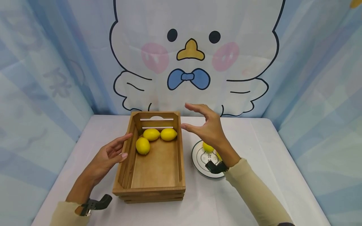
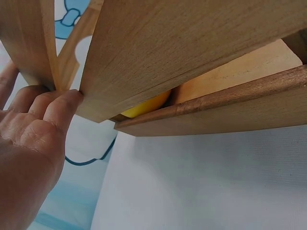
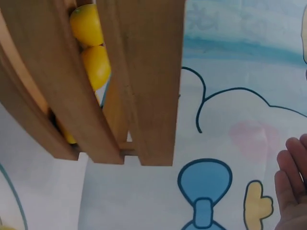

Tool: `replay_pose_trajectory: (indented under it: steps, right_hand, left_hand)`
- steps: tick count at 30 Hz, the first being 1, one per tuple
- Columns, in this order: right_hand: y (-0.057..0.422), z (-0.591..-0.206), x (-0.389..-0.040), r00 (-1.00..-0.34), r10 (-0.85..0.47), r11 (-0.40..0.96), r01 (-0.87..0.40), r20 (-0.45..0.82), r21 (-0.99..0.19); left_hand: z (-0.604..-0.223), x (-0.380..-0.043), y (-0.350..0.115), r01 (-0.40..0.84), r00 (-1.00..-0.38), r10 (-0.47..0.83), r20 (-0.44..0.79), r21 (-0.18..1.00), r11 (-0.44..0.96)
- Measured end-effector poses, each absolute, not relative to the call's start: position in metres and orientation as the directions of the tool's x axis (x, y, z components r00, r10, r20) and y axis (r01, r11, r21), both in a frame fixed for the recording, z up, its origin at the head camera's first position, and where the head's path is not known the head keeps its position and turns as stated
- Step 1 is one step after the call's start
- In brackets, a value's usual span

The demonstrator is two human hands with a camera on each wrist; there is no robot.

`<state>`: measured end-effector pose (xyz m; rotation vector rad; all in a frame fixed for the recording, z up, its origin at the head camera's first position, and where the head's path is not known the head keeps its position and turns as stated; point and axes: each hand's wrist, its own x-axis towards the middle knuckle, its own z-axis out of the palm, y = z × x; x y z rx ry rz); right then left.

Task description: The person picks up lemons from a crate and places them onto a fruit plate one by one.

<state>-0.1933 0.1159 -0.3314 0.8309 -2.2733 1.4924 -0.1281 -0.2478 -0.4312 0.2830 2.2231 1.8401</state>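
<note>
I'm watching: table (image 1: 240, 197) carrying crate (image 1: 152, 194) | left hand (image 1: 108, 154) touching its wall, fingers loose; right hand (image 1: 211, 128) hovering empty, wide | plate (image 1: 199, 160) holding lemons (image 1: 208, 147); three lemons (image 1: 151, 134) lying toward crate's far end | judging: between transfers, next calling for reaching plateward

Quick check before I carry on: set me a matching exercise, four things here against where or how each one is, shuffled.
Things
1. left hand
2. right hand
3. plate
4. group of three lemons

Places and states
A. clear of the wooden crate, thumb and fingers parted
B. inside the crate, toward its far end
C. fingertips touching the crate's left side
D. on the table, right of the crate

Pairs: 1-C, 2-A, 3-D, 4-B
</note>
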Motion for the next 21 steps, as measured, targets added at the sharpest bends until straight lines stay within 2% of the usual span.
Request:
replay_pose_trajectory:
  steps: [11,21]
  right_hand:
    - [0.099,-0.316,-0.2,-0.772,-0.292,0.214,-0.628,0.564,-0.748]
    - [0.075,-0.305,-0.206,-0.716,-0.277,0.082,-0.682,0.641,-0.727]
  left_hand:
    - [-0.434,-0.128,-0.248,-0.009,-0.955,0.293,-0.056,0.987,0.158]
    - [-0.437,-0.13,-0.249,0.001,-0.951,0.305,-0.044,0.989,0.146]
